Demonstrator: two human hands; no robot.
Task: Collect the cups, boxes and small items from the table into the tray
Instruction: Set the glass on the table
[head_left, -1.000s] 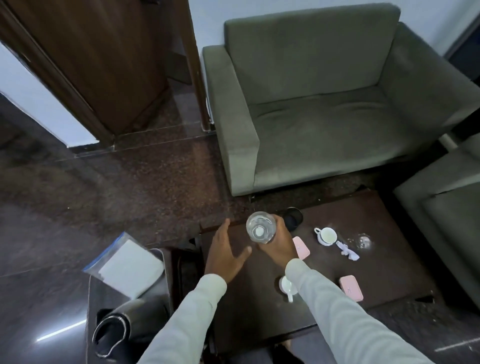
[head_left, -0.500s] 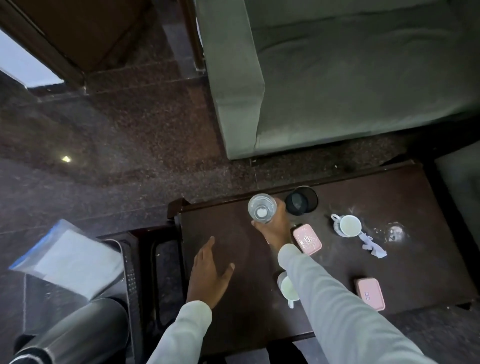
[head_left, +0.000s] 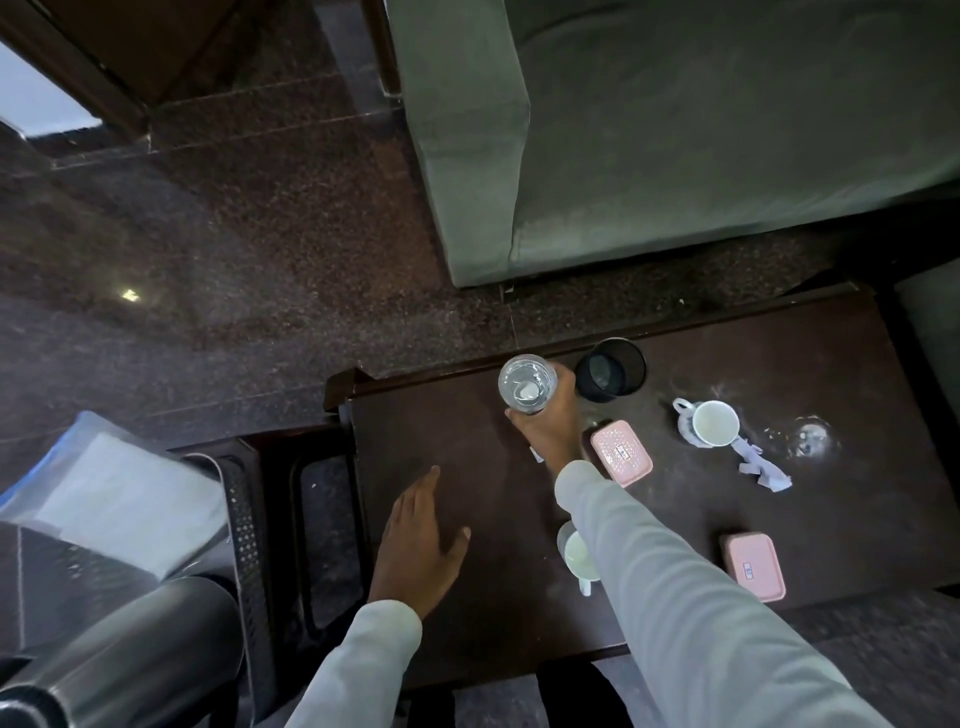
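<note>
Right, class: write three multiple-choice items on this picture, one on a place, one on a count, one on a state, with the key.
1. Where is the black cup?
A. On the sofa
B. Near the table's far edge
C. On the floor

2. How many pink boxes lie on the table?
A. Two
B. Four
C. None

3. What does the right hand hold?
A. Nothing
B. A pink box
C. The clear glass

Key: 1 B, it stands by the far edge; 2 A, one pink box by the wrist, another pink box nearer; 3 C, its grip wraps the glass.
</note>
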